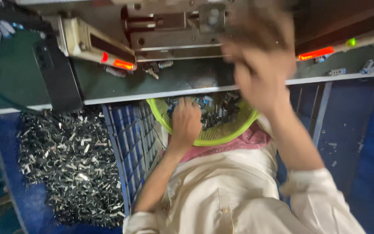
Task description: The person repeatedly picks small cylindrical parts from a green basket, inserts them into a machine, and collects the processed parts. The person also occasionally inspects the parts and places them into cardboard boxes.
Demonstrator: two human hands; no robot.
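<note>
Green workbench (18,69) above; left hand (186,123) among jumbled parts (221,113) in basket (215,139).

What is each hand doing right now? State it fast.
Left hand: curled down in the green basket of small metal parts; grip cannot be told.
Right hand: raised, blurred; cannot tell.

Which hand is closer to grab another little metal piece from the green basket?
Probably the left hand: it already rests inside the round lime-green plastic basket, on the small dark metal parts. The right hand is raised, blurred, up by the grey metal machine.
</note>
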